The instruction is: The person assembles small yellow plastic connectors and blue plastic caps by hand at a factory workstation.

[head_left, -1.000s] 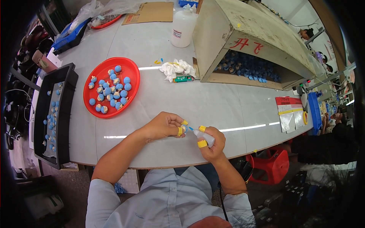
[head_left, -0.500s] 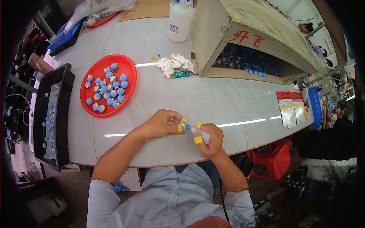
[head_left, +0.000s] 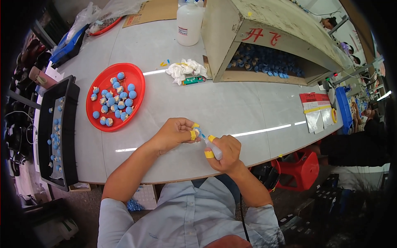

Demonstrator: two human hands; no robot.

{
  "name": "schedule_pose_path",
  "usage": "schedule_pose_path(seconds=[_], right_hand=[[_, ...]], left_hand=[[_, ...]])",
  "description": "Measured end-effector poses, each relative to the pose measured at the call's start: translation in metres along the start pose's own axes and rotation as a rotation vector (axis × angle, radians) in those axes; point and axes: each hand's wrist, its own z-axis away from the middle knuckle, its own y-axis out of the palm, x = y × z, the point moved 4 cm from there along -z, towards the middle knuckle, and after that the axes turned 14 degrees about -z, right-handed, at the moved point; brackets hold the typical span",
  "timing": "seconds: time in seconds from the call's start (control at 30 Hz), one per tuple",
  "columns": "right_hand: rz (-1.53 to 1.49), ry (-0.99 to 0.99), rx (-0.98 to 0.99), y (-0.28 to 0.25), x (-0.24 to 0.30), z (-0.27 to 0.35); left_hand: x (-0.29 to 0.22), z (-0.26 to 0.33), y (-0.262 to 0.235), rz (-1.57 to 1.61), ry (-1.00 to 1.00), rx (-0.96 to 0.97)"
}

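Note:
My left hand (head_left: 177, 133), with yellow tape on its fingertips, pinches a small blue-and-cream piece (head_left: 197, 132) above the table. My right hand (head_left: 225, 153), also taped in yellow, is wrapped round a translucent squeeze bottle (head_left: 214, 149). The bottle's narrow blue tip points at the piece; whether they touch is too small to tell. To the left, a red round tray (head_left: 139, 99) holds many blue-and-cream balls (head_left: 110, 101) that look similar.
A black bin (head_left: 71, 136) with more blue balls stands far left. At the back are a large white bottle (head_left: 189, 25), crumpled tissue (head_left: 182, 71), a green tube (head_left: 193, 80) and a wooden box (head_left: 264, 81) full of blue pieces. A red stool (head_left: 304, 169) stands right.
The bottle in my right hand has shifted slightly left and tilted at the small piece. My left hand stays nearly in place, still pinching it. The whole view has shifted a little.

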Motion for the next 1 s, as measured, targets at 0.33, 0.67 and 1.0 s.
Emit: schedule_pose_path(seconds=[0.33,0.67,1.0], right_hand=[[0.005,-0.025,-0.009,0.0019,0.0039,-0.0023],[0.021,-0.008,-0.026,0.0016,0.0003,-0.0014],[-0.015,-0.008,-0.052,-0.0011,0.0004,-0.0005]], left_hand=[[0.0002,0.0003,0.0009,0.034,-0.010,-0.031],[-0.0004,0.0003,0.0017,-0.008,-0.010,-0.015],[-0.0009,-0.0005,0.0006,0.001,-0.030,-0.024]])
